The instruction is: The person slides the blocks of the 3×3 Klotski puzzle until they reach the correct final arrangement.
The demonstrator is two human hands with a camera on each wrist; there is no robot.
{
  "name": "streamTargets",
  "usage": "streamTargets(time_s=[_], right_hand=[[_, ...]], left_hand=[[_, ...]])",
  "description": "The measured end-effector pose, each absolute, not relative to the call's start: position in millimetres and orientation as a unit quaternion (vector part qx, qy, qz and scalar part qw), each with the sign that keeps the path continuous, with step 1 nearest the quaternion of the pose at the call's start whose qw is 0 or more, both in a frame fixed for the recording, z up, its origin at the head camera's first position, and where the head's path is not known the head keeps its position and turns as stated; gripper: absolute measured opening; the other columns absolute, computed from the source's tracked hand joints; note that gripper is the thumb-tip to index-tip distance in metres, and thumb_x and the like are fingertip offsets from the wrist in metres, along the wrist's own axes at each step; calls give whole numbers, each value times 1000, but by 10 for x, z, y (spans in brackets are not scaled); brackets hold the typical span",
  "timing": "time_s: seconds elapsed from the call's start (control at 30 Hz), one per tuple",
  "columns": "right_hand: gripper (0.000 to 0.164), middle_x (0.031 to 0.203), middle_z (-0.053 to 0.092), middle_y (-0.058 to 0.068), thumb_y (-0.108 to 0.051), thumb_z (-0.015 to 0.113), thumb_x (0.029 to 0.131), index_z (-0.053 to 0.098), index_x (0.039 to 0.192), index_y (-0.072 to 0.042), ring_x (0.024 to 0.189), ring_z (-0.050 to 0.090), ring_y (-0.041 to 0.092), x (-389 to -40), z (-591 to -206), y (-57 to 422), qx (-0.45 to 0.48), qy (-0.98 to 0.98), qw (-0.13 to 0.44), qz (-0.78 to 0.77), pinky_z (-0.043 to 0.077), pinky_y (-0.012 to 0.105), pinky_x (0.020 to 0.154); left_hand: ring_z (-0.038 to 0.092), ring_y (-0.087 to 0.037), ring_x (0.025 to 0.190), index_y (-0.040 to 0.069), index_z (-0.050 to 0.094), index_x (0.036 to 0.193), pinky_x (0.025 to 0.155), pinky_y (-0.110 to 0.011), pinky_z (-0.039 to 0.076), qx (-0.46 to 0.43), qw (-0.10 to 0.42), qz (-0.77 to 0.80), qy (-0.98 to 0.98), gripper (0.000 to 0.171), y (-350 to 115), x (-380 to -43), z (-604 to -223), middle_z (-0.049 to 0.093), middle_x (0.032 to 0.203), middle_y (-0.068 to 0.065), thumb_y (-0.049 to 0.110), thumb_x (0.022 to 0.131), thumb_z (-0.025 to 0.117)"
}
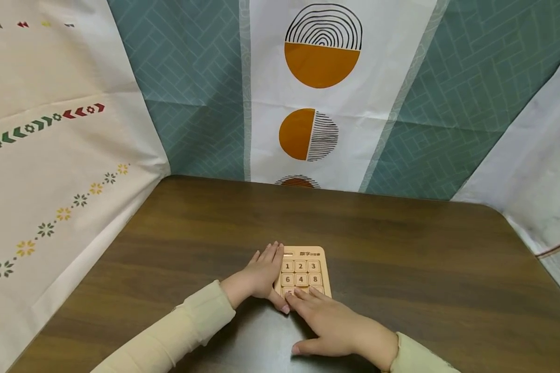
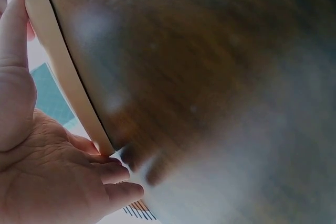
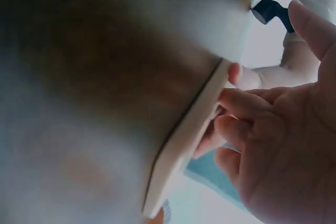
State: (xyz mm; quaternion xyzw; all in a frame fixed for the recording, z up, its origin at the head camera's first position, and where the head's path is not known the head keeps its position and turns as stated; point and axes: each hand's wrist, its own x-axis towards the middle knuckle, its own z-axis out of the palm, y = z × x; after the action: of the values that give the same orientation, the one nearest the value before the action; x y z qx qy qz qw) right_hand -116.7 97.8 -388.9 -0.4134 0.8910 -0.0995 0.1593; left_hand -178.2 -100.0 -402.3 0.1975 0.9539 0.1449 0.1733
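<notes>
A wooden number sliding puzzle (image 1: pixel 327 269) lies flat on the table in the head view. Its upper rows read 1, 2, 3 and 6, 4, 8; the bottom row is largely covered by fingers. My left hand (image 1: pixel 264 274) holds the board along its left side, thumb by the near corner and fingers toward the far one. In the left wrist view, the board's pale edge (image 2: pixel 68 72) runs between that thumb and the fingers. My right hand (image 1: pixel 333 324) touches the bottom row with extended fingertips, its thumb held apart over the table.
The dark brown wooden table (image 1: pixel 424 269) extends around the puzzle. A patterned cloth (image 1: pixel 312 98) hangs behind it. White fabric (image 1: pixel 60 171) borders the left side, and another pale cloth (image 1: pixel 536 171) borders the right.
</notes>
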Motion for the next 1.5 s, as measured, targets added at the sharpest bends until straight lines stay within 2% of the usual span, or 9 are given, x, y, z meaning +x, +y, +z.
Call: streamTargets(time_s=[0.23,0.53,0.63,0.83,1.0,1.17,1.5], right_hand=[[88,150,37,14,-60,60,83,35,147,-5,140,31,33,-1167,-3734,1090,-374,903,185,-105,27,51,111],[89,153,31,17,-58,58,86,29,149,-2,143,26,31,-1372,-3821,907,-379,899,189,-109,22,48,115],[90,153,31,16,-59,58,85,29,149,-2,143,26,31,-1366,-3824,872,-373,899,205,-102,21,47,115],[91,151,35,14,-61,59,83,32,148,-3,141,30,30,-1264,-3789,886,-389,893,202,-104,23,47,114],[90,154,28,16,-62,55,86,28,149,-4,142,25,34,-1255,-3774,971,-366,890,230,-147,23,50,114],[91,154,24,22,-60,53,88,24,149,1,143,21,35,-1317,-3784,1044,-336,900,226,-162,22,51,114],[93,155,24,15,-64,52,86,23,151,-5,143,21,35,-1372,-3847,911,-347,894,234,-162,21,50,114]], left_hand=[[9,-34,146,-5,10,150,116,-51,15,190,174,144,955,137,-1013,-1800,-4010,9,157,-22,56,54,86],[9,-35,146,-6,11,150,116,-52,15,195,179,145,953,136,-1010,-1759,-4034,9,157,-23,57,55,85],[9,-35,146,-6,11,150,116,-52,15,198,180,144,953,136,-1004,-1761,-4035,9,157,-23,57,55,85],[10,-35,146,-5,11,150,116,-52,16,196,169,144,955,136,-1016,-1785,-4026,10,157,-23,56,54,86],[9,-35,146,-6,11,150,116,-51,15,194,174,150,954,136,-1026,-1785,-4029,9,157,-23,55,55,86],[7,-35,146,-4,8,151,116,-52,13,195,184,157,950,136,-1013,-1780,-4027,6,157,-23,55,56,86],[6,-35,146,-5,9,150,116,-52,13,196,183,153,951,136,-1008,-1767,-4011,6,157,-24,56,56,85]])
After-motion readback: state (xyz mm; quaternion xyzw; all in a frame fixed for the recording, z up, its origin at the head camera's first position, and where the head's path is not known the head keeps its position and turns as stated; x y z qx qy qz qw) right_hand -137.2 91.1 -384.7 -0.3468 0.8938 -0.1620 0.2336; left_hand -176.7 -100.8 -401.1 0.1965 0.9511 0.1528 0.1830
